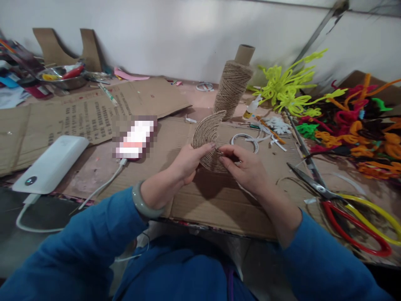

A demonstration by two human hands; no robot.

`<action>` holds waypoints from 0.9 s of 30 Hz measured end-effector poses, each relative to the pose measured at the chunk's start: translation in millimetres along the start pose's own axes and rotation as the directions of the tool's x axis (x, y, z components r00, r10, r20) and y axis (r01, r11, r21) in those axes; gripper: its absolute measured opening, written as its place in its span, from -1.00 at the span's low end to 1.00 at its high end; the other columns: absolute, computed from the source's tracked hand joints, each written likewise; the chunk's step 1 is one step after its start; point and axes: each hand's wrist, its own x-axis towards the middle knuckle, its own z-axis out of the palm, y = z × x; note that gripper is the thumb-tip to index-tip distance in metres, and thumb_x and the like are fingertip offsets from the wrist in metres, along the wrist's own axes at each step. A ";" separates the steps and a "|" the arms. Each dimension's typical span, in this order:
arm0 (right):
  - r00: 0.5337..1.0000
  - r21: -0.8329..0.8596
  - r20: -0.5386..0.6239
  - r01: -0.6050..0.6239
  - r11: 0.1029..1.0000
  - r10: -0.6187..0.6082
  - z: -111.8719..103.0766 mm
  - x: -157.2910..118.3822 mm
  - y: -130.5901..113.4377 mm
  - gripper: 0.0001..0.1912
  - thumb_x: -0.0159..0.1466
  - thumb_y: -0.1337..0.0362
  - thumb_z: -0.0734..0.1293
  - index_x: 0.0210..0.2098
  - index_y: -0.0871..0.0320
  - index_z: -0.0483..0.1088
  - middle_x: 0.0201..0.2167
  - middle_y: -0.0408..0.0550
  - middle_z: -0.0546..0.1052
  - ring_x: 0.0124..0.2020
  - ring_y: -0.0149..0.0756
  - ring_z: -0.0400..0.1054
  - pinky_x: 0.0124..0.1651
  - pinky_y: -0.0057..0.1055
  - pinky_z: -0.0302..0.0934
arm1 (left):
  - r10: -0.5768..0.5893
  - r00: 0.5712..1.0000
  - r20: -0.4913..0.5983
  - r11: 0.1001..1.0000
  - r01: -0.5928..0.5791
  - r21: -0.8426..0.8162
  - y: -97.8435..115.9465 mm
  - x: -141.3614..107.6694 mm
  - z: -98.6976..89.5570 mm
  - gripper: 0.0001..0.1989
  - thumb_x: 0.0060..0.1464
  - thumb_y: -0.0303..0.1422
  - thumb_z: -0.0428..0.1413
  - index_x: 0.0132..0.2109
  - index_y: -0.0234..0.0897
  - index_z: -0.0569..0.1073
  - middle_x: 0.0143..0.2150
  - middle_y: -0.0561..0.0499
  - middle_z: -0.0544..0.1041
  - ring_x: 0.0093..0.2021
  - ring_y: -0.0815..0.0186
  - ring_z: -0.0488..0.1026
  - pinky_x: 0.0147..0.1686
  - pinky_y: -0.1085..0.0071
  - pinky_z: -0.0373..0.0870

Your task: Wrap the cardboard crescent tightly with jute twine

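Note:
A curved, crescent-like piece covered in rows of jute twine point(206, 133) is held up over the cardboard. My left hand point(188, 161) grips its left side, thumb lying across the front. At its inner edge my right hand point(246, 167) pinches a strand of twine, fingertips close to my left thumb. A loose length of twine trails below my right hand. Behind the piece stands a tilted spool of jute twine point(233, 85) on a cardboard tube. A small glue bottle point(252, 108) is to the right of the spool.
Scissors point(326, 192) with red and yellow handles lie at the right. Beyond them are bright pipe-cleaner flowers point(369, 133). A roll of white tape point(244, 142) sits behind my right hand. To the left are a phone point(136, 138), a white power bank point(52, 163) and a metal bowl point(62, 81).

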 end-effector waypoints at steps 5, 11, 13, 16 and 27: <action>0.999 -0.003 0.009 0.039 0.999 -0.039 0.3 -0.2 -1.9 -0.82 0.26 0.29 0.27 -0.18 0.10 0.47 -0.31 -0.07 0.59 -0.32 -0.30 0.43 -0.23 -0.36 0.29 | 0.015 1.000 -0.023 0.999 -0.014 0.039 3.1 -3.2 3.3 -0.88 -0.20 -0.41 0.29 -0.43 -0.32 0.53 -0.46 0.07 0.54 -0.40 0.37 0.46 -0.25 0.40 0.41; 0.994 -0.074 0.013 0.109 0.991 -0.108 2.3 -1.2 -0.6 -0.81 0.29 0.26 0.25 -0.20 0.08 0.50 -0.24 -0.04 0.62 -0.25 -0.25 0.48 -0.16 -0.31 0.32 | -0.015 0.997 -0.072 0.998 0.019 0.059 1.6 -4.9 1.4 -0.84 -0.18 -0.40 0.28 -0.36 -0.34 0.54 -0.34 0.00 0.61 -0.41 0.37 0.46 -0.31 0.40 0.41; 0.991 -0.096 0.016 0.134 0.986 -0.133 2.2 -1.5 0.3 -0.79 0.30 0.25 0.24 -0.17 0.08 0.50 -0.20 -0.02 0.62 -0.21 -0.23 0.48 -0.13 -0.29 0.33 | 0.008 0.998 -0.068 0.998 -0.004 0.062 2.3 -4.7 1.3 -0.82 -0.20 -0.40 0.29 -0.35 -0.34 0.55 -0.32 -0.01 0.61 -0.39 0.36 0.48 -0.28 0.39 0.42; 0.991 -0.104 -0.013 0.132 0.986 -0.134 0.2 -1.7 1.2 -0.77 0.31 0.25 0.25 -0.10 0.07 0.48 -0.22 -0.03 0.62 -0.23 -0.24 0.48 -0.16 -0.30 0.33 | 0.021 0.998 -0.066 0.999 -0.019 0.040 3.7 -3.8 1.9 -0.77 -0.19 -0.40 0.29 -0.29 -0.33 0.55 -0.33 -0.01 0.61 -0.36 0.32 0.50 -0.25 0.35 0.43; 0.989 -0.081 -0.039 0.143 0.986 -0.146 -1.5 -1.1 1.4 -0.84 0.29 0.31 0.26 -0.23 0.09 0.49 -0.30 -0.06 0.60 -0.29 -0.28 0.46 -0.22 -0.34 0.29 | -0.007 0.998 -0.062 1.000 0.009 0.028 4.1 -4.5 1.7 -0.78 -0.17 -0.42 0.27 -0.28 -0.34 0.54 -0.29 -0.03 0.62 -0.29 0.27 0.53 -0.19 0.31 0.45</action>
